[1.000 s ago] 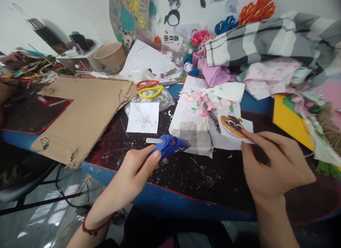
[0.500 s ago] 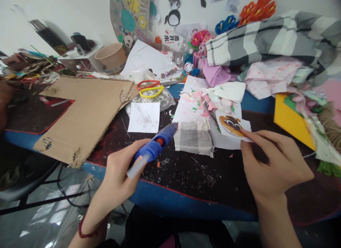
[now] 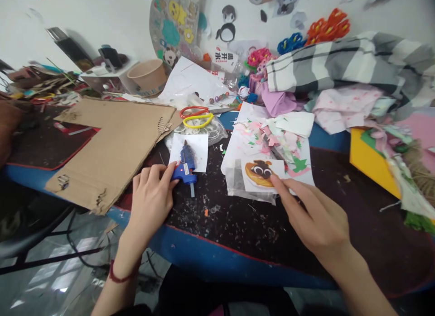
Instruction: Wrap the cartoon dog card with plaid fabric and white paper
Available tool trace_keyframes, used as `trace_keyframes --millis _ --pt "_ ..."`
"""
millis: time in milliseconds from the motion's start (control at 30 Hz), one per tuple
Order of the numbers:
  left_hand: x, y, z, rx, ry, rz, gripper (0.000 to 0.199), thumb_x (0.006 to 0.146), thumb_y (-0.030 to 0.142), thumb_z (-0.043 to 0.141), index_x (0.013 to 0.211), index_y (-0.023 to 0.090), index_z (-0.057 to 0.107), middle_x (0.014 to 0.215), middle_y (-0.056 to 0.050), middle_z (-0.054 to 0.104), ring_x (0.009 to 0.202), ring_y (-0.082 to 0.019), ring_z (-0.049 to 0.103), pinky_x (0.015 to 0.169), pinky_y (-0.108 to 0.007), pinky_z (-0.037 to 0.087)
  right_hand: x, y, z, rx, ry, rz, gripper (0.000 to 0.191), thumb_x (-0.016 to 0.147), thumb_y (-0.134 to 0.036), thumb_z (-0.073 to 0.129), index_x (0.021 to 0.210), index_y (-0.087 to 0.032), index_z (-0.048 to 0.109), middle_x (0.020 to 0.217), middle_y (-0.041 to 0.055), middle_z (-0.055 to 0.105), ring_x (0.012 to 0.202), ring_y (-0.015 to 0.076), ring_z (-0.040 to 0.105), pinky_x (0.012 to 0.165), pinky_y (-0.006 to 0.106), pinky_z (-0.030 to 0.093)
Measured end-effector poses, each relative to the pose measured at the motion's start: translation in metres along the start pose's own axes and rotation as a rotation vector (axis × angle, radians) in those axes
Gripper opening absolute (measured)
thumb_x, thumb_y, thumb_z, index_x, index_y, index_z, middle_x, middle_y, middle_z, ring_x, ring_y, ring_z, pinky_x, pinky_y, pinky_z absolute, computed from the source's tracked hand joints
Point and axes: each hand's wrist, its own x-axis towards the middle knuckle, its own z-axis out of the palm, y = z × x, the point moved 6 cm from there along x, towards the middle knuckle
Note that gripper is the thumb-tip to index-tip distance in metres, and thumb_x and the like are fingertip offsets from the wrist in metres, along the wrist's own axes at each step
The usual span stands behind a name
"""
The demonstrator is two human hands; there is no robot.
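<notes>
A blue glue gun (image 3: pixel 186 164) lies on its side with its nozzle over a small white paper square (image 3: pixel 201 150). My left hand (image 3: pixel 152 193) is closed on its handle, fingertips at the grip. My right hand (image 3: pixel 312 212) pinches the edge of a white card (image 3: pixel 250 184) that bears a brown and yellow cartoon face with big eyes (image 3: pixel 261 172). The card is over a grey-and-white checked fabric piece (image 3: pixel 236 185). Behind it, paper sheets (image 3: pixel 234 146) carry pink and green scraps (image 3: pixel 268 137).
Cut cardboard (image 3: pixel 115 144) lies at the left, near another person's arm (image 3: pixel 10 126). Red and yellow scissors handles (image 3: pixel 198 121) rest on a plastic bag. Checked cloth (image 3: pixel 326 67), a yellow sheet (image 3: pixel 370 160) and twine (image 3: pixel 423 157) are at the right.
My left hand has lowered the glue gun from above the fabric onto the small paper square. My right hand has moved the cartoon card left, over the checked fabric.
</notes>
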Motion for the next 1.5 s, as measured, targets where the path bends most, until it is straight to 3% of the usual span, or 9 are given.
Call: trace_keyframes --millis 67,133,233,300,400,667,900,1267,1500 --pt "-0.001 0.007 -0.014 0.055 0.025 -0.027 0.043 0.097 0.027 0.054 0.138 0.014 0.055 0.115 -0.016 0.064 0.1 -0.032 0.055 0.079 -0.043 0.041 0.004 -0.005 0.002 -0.023 -0.006 -0.029 0.046 0.079 0.004 0.073 0.124 0.004 0.064 0.097 0.0173 0.073 0.083 0.0248 0.069 0.076 0.037 0.055" --pt "-0.001 0.022 -0.036 0.039 0.137 -0.022 0.046 0.095 0.026 0.059 0.138 0.012 0.055 0.117 -0.017 0.066 0.101 -0.032 0.057 0.08 -0.043 0.041 0.007 -0.011 0.004 -0.044 -0.008 -0.068 0.041 0.08 0.005 0.071 0.12 0.006 0.065 0.093 0.0168 0.074 0.08 0.0249 0.069 0.073 0.037 0.054" --pt "-0.001 0.062 -0.064 -0.124 0.347 0.218 0.04 0.092 0.017 0.062 0.132 0.015 0.062 0.111 -0.011 0.071 0.096 -0.024 0.06 0.083 -0.039 0.042 0.011 -0.018 0.005 -0.067 0.006 -0.133 0.036 0.083 0.003 0.069 0.118 0.005 0.067 0.093 0.0152 0.075 0.078 0.0248 0.069 0.072 0.038 0.054" --pt "0.001 0.086 -0.069 -0.194 0.393 0.366 0.035 0.093 0.014 0.057 0.127 0.016 0.066 0.11 -0.007 0.073 0.097 -0.021 0.061 0.086 -0.038 0.042 0.012 -0.02 0.004 -0.068 0.028 -0.163 0.032 0.086 0.001 0.066 0.117 0.005 0.068 0.093 0.0141 0.076 0.076 0.0245 0.069 0.073 0.039 0.054" --pt "0.003 0.105 -0.066 -0.244 0.452 0.47 0.032 0.094 0.013 0.051 0.117 0.013 0.072 0.109 -0.004 0.076 0.096 -0.02 0.062 0.086 -0.037 0.042 0.011 -0.021 0.001 -0.059 0.061 -0.187 0.028 0.088 0.0 0.064 0.115 0.004 0.069 0.092 0.0133 0.077 0.075 0.0242 0.071 0.073 0.039 0.055" --pt "0.007 0.109 -0.066 -0.255 0.483 0.573 0.036 0.09 0.01 0.043 0.11 0.005 0.073 0.103 -0.008 0.077 0.091 -0.021 0.067 0.083 -0.036 0.047 0.012 -0.01 -0.008 0.044 0.034 -0.147 0.023 0.092 0.0 0.057 0.11 0.005 0.069 0.101 0.0197 0.076 0.093 0.0282 0.074 0.079 0.037 0.059" --pt "0.022 0.111 -0.061 -0.215 0.517 0.568 0.027 0.089 0.011 0.053 0.105 0.007 0.074 0.1 -0.007 0.077 0.089 -0.021 0.069 0.081 -0.035 0.048 0.016 -0.001 0.001 0.058 0.022 -0.173 0.025 0.09 -0.001 0.06 0.113 0.006 0.069 0.105 0.0209 0.075 0.096 0.0307 0.074 0.081 0.04 0.06" --pt "0.011 0.115 -0.052 -0.214 0.463 0.621 0.036 0.094 0.012 0.04 0.106 0.006 0.073 0.103 -0.008 0.077 0.094 -0.02 0.066 0.084 -0.035 0.046 -0.004 -0.01 0.01 0.005 -0.031 -0.248 0.032 0.095 -0.004 0.046 0.115 0.006 0.069 0.112 0.0198 0.074 0.101 0.0293 0.072 0.087 0.04 0.056" --pt "0.007 0.117 -0.046 -0.2 0.43 0.631 0.033 0.093 0.013 0.043 0.106 0.008 0.073 0.104 -0.009 0.076 0.096 -0.02 0.065 0.087 -0.035 0.046 -0.012 -0.014 0.014 -0.032 -0.051 -0.277 0.032 0.093 -0.007 0.052 0.118 0.002 0.069 0.118 0.0198 0.072 0.106 0.0298 0.07 0.094 0.041 0.054"
